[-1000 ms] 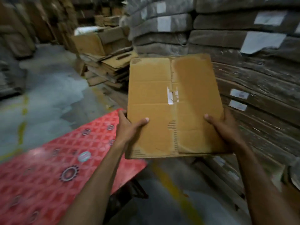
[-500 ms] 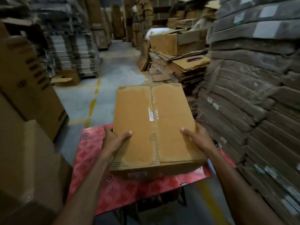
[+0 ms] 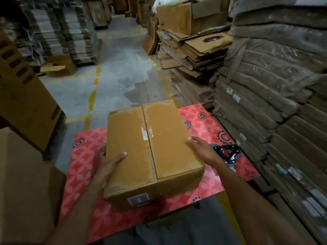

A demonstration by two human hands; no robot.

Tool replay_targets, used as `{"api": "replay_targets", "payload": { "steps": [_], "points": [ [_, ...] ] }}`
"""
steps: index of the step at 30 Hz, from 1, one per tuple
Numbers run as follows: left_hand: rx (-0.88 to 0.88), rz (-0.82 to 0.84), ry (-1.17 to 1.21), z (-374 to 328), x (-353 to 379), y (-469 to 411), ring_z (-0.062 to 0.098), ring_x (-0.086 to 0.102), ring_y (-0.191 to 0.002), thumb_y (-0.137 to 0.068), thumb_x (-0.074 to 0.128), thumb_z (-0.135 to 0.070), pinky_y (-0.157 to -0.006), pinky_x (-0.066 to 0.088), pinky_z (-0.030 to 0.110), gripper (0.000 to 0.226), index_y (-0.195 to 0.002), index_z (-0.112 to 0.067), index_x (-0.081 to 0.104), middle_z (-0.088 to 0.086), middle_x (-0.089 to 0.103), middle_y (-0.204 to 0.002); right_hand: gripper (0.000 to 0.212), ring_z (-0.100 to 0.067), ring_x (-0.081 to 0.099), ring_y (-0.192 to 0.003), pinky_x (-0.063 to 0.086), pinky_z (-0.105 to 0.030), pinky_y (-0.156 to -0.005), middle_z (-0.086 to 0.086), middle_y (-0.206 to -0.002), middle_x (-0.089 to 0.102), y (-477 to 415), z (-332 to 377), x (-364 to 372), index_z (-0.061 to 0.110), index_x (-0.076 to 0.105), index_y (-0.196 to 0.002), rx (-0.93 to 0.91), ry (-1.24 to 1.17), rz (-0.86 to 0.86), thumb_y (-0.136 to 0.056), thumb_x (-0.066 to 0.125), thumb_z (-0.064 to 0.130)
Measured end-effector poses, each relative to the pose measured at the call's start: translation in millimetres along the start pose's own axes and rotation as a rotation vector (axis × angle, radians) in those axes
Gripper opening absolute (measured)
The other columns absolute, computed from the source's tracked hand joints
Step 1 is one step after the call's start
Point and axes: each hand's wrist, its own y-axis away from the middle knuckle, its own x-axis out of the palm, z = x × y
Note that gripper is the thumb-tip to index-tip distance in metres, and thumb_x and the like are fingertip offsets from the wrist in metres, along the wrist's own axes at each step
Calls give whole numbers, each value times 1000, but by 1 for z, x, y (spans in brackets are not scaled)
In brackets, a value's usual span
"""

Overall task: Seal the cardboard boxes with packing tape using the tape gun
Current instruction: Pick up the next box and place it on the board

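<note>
Centre left of frame: left hand grasps the left side of the cardboard box, thumb on top. The box sits mid-frame on the red patterned table, flaps closed, and no tape strip can be made out along the centre seam. Right hand grasps the box's right edge. Tape gun lies on the table just beside that hand, untouched. Judged step: positioning the box. Next move calls for the right hand to release and take up the gun.
</note>
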Motion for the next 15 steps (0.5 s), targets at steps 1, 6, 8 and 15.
{"api": "replay_targets", "payload": {
  "steps": [1, 6, 8, 15],
  "points": [
    [14, 23, -17, 0, 0, -1, 26, 71, -96, -70, 90, -33, -82, 60, 45, 76, -131, -15, 49, 7, 68, -117, 37, -17, 67, -83, 52, -29, -74, -3, -101, 72, 2, -9, -8, 17, 69, -105, 27, -25, -60, -96, 55, 50],
    [109, 28, -72, -2, 1, -1, 24, 65, -105, -78, 84, -32, -80, 56, 39, 82, -147, -31, 38, 0, 59, -132, 44, -39, 61, -106, 49, -41, -87, -19, -120, 64, 4, -104, -58, 12, 60, -125, 325, 439, -516, -82, 61, 20],
    [142, 23, -94, -1, 1, 0, 22, 60, -111, -83, 81, -31, -88, 53, 41, 89, -153, -39, 27, -7, 50, -137, 80, -44, 54, -118, 44, -50, -98, -22, -138, 50, 4, -145, -70, 7, 38, -145, 417, 560, -506, -78, 70, 38],
    [145, 3, -232, -1, 8, 7, 19, 51, -126, -86, 74, -44, -94, 46, 35, 82, -154, -44, 28, -5, 38, -157, 52, -38, 66, -95, 55, -45, -82, -25, -104, 68, -14, -200, -62, -6, 59, -111, 510, 461, -279, -87, 70, 39]
  ]
}}
